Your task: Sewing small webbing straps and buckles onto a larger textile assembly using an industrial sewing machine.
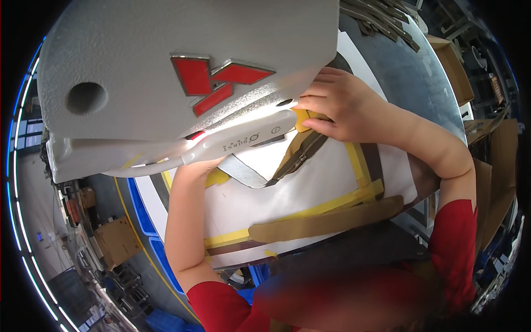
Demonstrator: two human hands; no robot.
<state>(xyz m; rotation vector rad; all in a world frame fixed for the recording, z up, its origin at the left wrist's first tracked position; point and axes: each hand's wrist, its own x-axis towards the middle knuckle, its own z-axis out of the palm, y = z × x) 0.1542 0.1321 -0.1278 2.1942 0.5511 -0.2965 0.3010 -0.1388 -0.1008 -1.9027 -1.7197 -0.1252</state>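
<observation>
A grey sewing machine head with a red emblem fills the upper left, and a white work lamp is fixed along its lower edge. At its right side, my right hand pinches a mustard-tan fabric piece between thumb and fingers. From there a dark zipper with a metal pull slants down toward the middle. My left hand reaches under the machine; only the wrist end shows, and the lamp hides its fingers. Beside that wrist lie a yellow fabric patch and a grey strip.
A white work surface has yellow tape along its borders. A long olive-brown fabric strip lies near its front edge. Dark strips are heaped at the far right. Cardboard boxes stand right, blue bins left.
</observation>
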